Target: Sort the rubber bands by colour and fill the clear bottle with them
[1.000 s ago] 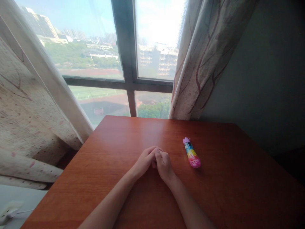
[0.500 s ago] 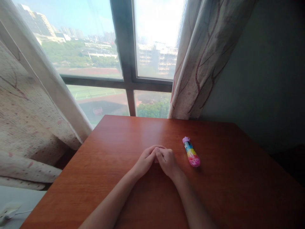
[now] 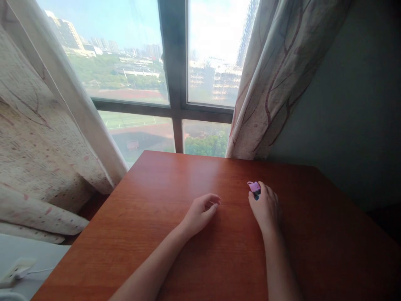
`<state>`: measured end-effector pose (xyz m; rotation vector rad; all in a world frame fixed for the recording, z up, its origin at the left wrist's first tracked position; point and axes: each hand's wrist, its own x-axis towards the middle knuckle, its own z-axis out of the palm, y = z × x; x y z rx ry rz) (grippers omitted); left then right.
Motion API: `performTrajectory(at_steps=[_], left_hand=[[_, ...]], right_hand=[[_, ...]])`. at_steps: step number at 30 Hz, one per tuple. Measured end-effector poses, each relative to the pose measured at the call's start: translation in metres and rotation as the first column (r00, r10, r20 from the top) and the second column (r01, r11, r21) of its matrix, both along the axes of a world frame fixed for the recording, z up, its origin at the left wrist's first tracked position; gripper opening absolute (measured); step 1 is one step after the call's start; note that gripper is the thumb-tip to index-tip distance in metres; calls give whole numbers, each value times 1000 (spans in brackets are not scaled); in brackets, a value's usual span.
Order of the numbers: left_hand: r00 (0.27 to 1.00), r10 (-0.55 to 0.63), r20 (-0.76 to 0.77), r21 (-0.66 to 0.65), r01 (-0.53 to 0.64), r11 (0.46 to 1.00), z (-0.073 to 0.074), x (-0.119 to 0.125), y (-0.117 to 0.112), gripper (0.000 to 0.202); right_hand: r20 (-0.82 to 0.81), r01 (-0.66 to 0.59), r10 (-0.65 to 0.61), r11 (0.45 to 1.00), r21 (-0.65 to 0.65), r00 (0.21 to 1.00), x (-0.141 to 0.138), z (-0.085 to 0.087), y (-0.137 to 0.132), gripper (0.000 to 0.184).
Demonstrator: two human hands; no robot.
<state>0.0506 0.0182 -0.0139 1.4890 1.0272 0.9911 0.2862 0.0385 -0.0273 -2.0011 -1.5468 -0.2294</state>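
Observation:
My right hand [image 3: 265, 205] is wrapped around a small slim bottle [image 3: 255, 188] on the right part of the brown wooden table. Only the bottle's lilac cap with its loop and a dark bit below show past the thumb; my hand hides the rest. To the left, my left hand [image 3: 202, 213] rests on its side near the middle of the table. Its fingers are loosely curved, with a gap between them and the thumb, and nothing shows in it.
The brown wooden table [image 3: 150, 196] ends against a window [image 3: 178, 110] at the back. Patterned curtains hang at the left [image 3: 46, 121] and right [image 3: 269, 83]. A wall socket with a plugged-in white cable [image 3: 37, 271] is at lower left.
My clasped hands have come apart. The right one moved right and closed around the rainbow-coloured bottle, which lay alone on the table; the left stayed near the middle. The view shifted slightly.

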Motion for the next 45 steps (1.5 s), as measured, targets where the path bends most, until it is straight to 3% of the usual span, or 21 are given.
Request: performTrajectory(at_steps=[5,7,9,10,11,13,14,15,16,18,20,22,25,27,30,32,36,40,45], left_hand=[[1000,-1,-17,31,2,1000,-1,0,-1,16],[1000,1,-15,38,0,999,-2,0,-1,18],[1000,6,-10,41,-6,999,-3,0,-2,24],[1000,11,-7,42,-11,999,-3,0,-2,30],[1000,14,-1,47,-14,999,-3,1,-2,38],[999,-3,39,71,1,997,-3,2,-2,58],[997,-31,69,92,24,995,-2,2,-2,67],[993,-65,95,116,54,992,-2,3,-2,73],[989,-95,111,139,79,987,-2,4,-2,76],[989,-115,96,163,99,982,-2,5,-2,72],[995,-83,48,161,74,984,-4,5,-3,65],[999,-37,-9,163,38,986,-4,4,-3,55],[996,46,-74,200,-31,979,-1,0,-3,41],[992,85,-94,242,-60,968,3,-4,-2,33],[990,81,-118,358,-33,933,9,-9,0,28],[989,52,-136,433,12,901,11,-10,-1,36],[979,-27,-202,459,119,880,11,-7,-4,46],[985,-17,-169,345,75,935,14,-6,-4,35],[999,-42,-11,34,43,999,17,-10,-1,39]], right_hand=[[-90,9,-30,975,-222,996,-3,4,-2,56],[-210,-76,30,974,-215,977,-9,9,-1,58],[-415,-186,124,976,-115,901,-21,14,-2,61],[-551,-238,180,971,-35,815,-29,16,-4,62],[-692,-285,245,957,58,680,-39,19,-6,62],[-906,-332,337,911,245,257,-59,23,-12,59],[-939,-354,342,884,307,40,-68,25,-15,57],[-940,-354,318,871,342,-125,-76,26,-18,56],[-926,-328,297,873,362,-232,-82,27,-19,55],[-917,-299,263,887,351,-299,-87,25,-19,53],[-945,-301,259,902,311,-200,-84,21,-16,45],[-956,-330,290,908,258,51,-75,16,-11,36],[-809,-410,323,905,112,492,-61,9,-6,37],[-707,-455,318,890,-6,631,-55,7,-5,44],[-705,-502,315,862,-67,635,-53,3,-4,51],[-732,-500,295,863,-72,614,-51,1,-4,53],[-748,-472,267,879,-70,608,-48,0,-4,53],[-756,-484,319,875,4,571,-48,2,-5,50],[-743,-471,354,880,59,568,-54,5,-7,47]])
